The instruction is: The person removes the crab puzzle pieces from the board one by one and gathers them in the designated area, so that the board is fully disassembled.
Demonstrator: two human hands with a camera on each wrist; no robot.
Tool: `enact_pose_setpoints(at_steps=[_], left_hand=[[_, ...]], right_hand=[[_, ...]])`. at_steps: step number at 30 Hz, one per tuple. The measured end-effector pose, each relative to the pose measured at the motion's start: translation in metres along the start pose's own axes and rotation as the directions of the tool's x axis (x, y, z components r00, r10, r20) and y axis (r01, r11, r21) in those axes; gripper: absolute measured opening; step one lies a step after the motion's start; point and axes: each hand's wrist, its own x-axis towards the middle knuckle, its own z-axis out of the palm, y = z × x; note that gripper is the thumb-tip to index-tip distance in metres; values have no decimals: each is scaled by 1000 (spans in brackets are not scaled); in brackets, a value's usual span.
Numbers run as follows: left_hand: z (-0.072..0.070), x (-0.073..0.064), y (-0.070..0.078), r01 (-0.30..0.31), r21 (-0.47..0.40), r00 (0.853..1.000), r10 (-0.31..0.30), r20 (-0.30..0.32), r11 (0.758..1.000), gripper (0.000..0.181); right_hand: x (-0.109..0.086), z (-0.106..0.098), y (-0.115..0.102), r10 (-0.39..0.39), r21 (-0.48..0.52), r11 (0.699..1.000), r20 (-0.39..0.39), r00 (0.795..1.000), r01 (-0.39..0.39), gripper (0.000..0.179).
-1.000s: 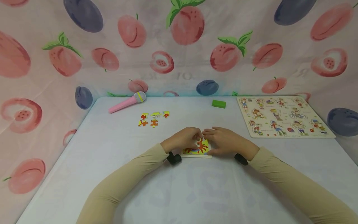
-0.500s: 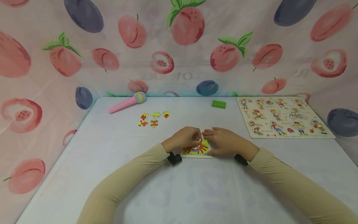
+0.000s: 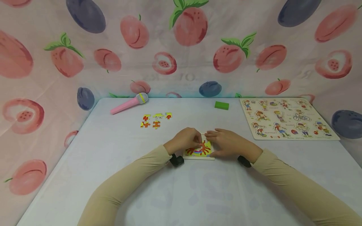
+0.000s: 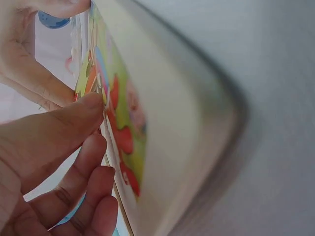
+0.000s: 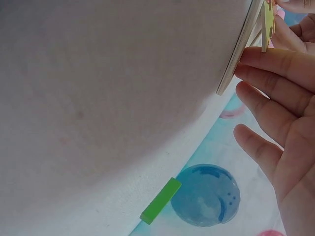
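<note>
A small wooden jigsaw board [image 3: 199, 158] with a pale frame and a red crab picture lies on the table in front of me. My left hand [image 3: 185, 139] reaches over its left part with curled fingers. Thumb and fingertips pinch a yellow puzzle piece [image 5: 267, 24], which stands tilted over the board in the right wrist view. Much of that piece is hidden by the fingers. At the board's right side rests my right hand [image 3: 227, 142], its fingers nearly straight and touching the frame's edge. Red and yellow picture parts [image 4: 123, 137] show within the frame in the left wrist view.
Several loose jigsaw pieces [image 3: 156, 124] lie beyond the left hand. Farther back are a pink toy microphone [image 3: 125, 105] and a green block [image 3: 222, 105]. A large picture board [image 3: 268, 124] with figures of children lies at the back right.
The left fingers have shifted slightly left and down over the board, exposing more of the crab picture and the frame's far edge. The right hand stays at the board's right side.
</note>
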Motion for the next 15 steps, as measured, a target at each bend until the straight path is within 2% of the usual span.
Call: enact_pose_setpoints(at_steps=[7,15], left_hand=[[-1,-2,0,-36,-4,999,36,-22,999,5],[-3,-5,3,-27,-21,999,26,-47,999,5]], right_hand=[[-1,1,0,0,-3,1000,-7,1000,0,68],[0,1,0,14,13,1000,-4,1000,-14,68]])
